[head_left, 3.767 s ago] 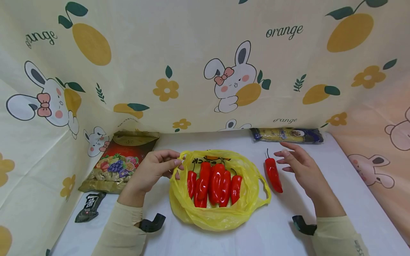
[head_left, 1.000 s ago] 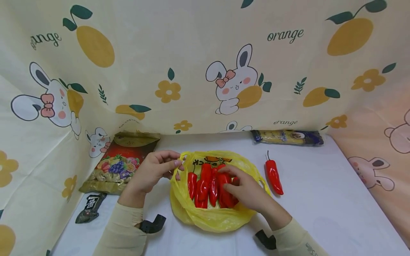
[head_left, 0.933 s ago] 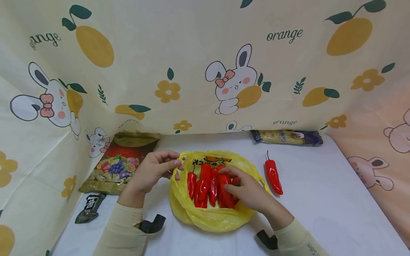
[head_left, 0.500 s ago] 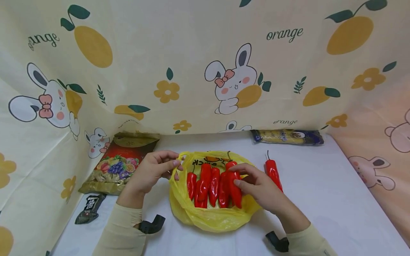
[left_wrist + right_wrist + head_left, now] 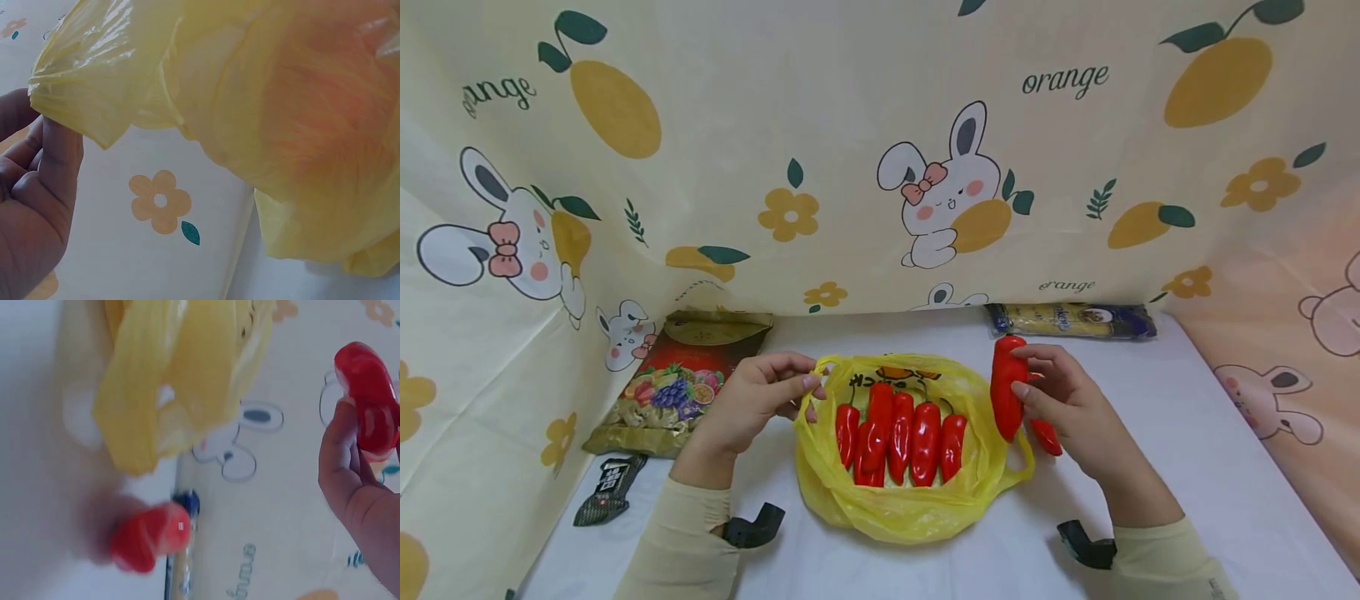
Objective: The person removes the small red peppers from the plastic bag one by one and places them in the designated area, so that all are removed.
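A yellow plastic bag [image 5: 895, 515] stands with its mouth spread, several red peppers [image 5: 927, 442] lying inside. My left hand [image 5: 760, 400] pinches the bag's left handle; the left wrist view shows the fingers [image 5: 59, 150] on the stretched yellow film [image 5: 219, 81]. Above the bag's right edge, my right hand [image 5: 1071, 408] holds one red pepper [image 5: 1006, 387] between thumb and fingers. That pepper [image 5: 369, 394] also shows in the right wrist view, raised in the hand [image 5: 362, 487]. Another pepper [image 5: 1047, 437] lies on the table right of the bag, partly hidden behind the hand.
A red and gold fruit-print pouch [image 5: 685, 383] lies at the back left, with a small black packet [image 5: 610, 490] in front of it. Along the back wall at the right lies a blue and yellow packet [image 5: 1075, 321]. Patterned cloth walls [image 5: 850, 100] enclose the white table [image 5: 850, 575].
My right hand has reached into the bag, taken hold of a pepper, and moved up and right with it past the bag's edge. The left hand has stayed on the handle.
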{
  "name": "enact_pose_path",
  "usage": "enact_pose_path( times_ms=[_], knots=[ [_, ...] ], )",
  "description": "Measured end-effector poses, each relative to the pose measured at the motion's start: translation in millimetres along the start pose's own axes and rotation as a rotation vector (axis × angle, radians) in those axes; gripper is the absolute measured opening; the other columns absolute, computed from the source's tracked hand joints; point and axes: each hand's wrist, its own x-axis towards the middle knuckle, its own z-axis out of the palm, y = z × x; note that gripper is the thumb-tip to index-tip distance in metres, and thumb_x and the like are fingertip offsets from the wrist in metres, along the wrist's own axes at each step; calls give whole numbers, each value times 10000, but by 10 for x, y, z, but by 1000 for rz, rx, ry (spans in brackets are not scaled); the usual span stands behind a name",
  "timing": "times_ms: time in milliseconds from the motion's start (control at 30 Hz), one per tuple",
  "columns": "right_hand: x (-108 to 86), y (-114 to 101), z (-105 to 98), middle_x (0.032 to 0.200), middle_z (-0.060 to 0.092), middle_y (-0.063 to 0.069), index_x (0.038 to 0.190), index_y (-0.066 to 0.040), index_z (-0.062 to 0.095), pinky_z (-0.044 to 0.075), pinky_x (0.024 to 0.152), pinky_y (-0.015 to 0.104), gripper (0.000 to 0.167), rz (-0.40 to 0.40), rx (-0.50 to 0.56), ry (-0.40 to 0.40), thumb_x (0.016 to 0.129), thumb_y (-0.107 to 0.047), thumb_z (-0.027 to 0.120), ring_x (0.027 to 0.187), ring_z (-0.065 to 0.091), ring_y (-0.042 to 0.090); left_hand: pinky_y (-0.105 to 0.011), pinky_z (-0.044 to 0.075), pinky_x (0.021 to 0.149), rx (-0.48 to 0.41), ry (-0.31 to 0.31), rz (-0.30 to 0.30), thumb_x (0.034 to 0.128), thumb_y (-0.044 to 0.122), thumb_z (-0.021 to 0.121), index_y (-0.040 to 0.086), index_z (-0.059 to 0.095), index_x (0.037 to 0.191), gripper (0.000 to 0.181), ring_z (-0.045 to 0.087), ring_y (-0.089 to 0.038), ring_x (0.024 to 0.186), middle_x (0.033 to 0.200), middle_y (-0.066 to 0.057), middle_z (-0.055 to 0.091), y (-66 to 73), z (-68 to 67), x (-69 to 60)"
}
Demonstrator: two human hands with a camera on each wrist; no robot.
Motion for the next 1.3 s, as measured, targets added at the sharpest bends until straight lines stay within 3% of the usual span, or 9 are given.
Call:
enact_pose_path(
  times_ms=[133,300,600,833,1100,1300],
  knots=[
    [-7,44,-145,1546,476,224,1555,-77,453,601,883,313,462,-35,-12,39,1123,-101,615,1288,572,337,-314,606,694,1,-2,-1,1098,9,621,-141,668,1223,201,737,-222,716,1003,-207,757,11,-1,-6],
    [-13,78,-305,1551,450,184,1566,-123,468,607,864,305,467,-50,-30,99,1124,-100,617,1244,596,197,-317,607,693,7,-3,8,1098,13,624,-137,672,1221,199,739,-224,716,1003,-205,758,12,-4,-10],
    [-20,197,-586,1556,458,123,1615,-193,489,606,848,289,513,-20,-78,164,1124,-131,625,1245,577,154,-320,608,700,8,-5,12,1099,11,624,-143,663,1219,199,738,-229,720,1006,-202,759,20,-9,-14],
    [-3,379,-777,1506,476,60,1629,-241,505,600,835,281,528,84,-85,193,1122,-210,647,1213,544,143,-319,606,698,8,0,-2,1101,18,623,-124,679,1221,195,736,-227,719,1006,-201,757,22,-1,-8],
    [48,644,-872,1582,403,227,1652,-250,481,600,833,318,584,266,-103,165,1107,-321,678,1196,500,232,-318,605,698,8,-5,7,1098,15,627,-137,672,1229,205,738,-230,721,1009,-202,757,21,-4,-10],
    [68,826,-899,1630,323,296,1670,-195,440,613,822,360,619,329,-109,106,1108,-308,674,1269,440,361,-310,597,685,-2,-4,0,1097,12,625,-149,664,1240,219,741,-231,719,1003,-203,754,16,5,-8]
  ],
)
